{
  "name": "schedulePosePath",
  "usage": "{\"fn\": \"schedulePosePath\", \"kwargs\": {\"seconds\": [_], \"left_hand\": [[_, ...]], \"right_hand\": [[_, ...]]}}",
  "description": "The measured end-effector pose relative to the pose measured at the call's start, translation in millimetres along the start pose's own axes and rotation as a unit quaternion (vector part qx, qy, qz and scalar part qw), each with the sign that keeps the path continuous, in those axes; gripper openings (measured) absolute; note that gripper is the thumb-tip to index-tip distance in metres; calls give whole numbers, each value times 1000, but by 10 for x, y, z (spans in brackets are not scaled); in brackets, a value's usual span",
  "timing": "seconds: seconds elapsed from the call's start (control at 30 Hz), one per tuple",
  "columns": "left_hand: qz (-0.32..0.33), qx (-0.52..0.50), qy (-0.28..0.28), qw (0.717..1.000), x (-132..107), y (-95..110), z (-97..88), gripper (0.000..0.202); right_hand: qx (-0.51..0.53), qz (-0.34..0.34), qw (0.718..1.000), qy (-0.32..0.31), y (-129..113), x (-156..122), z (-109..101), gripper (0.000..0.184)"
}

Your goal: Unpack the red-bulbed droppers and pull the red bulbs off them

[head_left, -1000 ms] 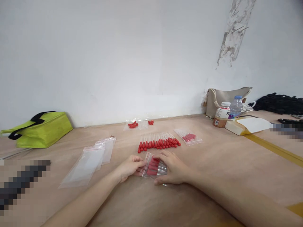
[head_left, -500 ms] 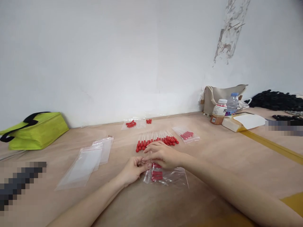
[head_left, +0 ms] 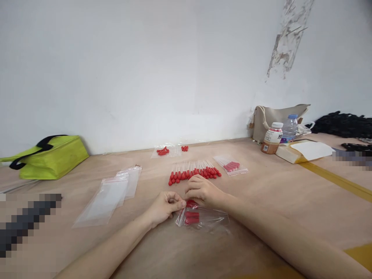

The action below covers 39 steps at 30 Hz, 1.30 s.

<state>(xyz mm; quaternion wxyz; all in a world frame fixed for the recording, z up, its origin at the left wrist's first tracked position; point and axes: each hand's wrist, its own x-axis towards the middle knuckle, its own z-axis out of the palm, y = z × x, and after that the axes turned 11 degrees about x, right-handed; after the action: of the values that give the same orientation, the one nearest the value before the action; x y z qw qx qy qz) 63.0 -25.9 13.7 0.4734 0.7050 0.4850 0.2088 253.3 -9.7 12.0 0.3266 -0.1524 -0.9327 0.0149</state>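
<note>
The clear bag [head_left: 213,219] lies in the near half of the desk [head_left: 162,252], with red pieces [head_left: 192,218] inside. The left hand [head_left: 162,209] has its thumb and fingers clamped on the bag's left end. The right hand [head_left: 205,192] bends over the bag's far side, partly covering it; whether its fingers grip anything, I cannot tell. Just beyond, toward the desk's far edge, red-ended droppers [head_left: 194,175] lie in a row. A filled bag [head_left: 231,166] rests right of them, while flat bags [head_left: 100,203] overlap toward the left edge.
</note>
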Motion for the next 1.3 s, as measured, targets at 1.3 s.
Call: {"fn": "schedulePosePath", "kwargs": {"seconds": [1.3], "left_hand": [[41, 90, 199, 975, 98, -232, -5, 19]], "right_hand": [[143, 237, 960, 46, -248, -168, -183, 31]]}}
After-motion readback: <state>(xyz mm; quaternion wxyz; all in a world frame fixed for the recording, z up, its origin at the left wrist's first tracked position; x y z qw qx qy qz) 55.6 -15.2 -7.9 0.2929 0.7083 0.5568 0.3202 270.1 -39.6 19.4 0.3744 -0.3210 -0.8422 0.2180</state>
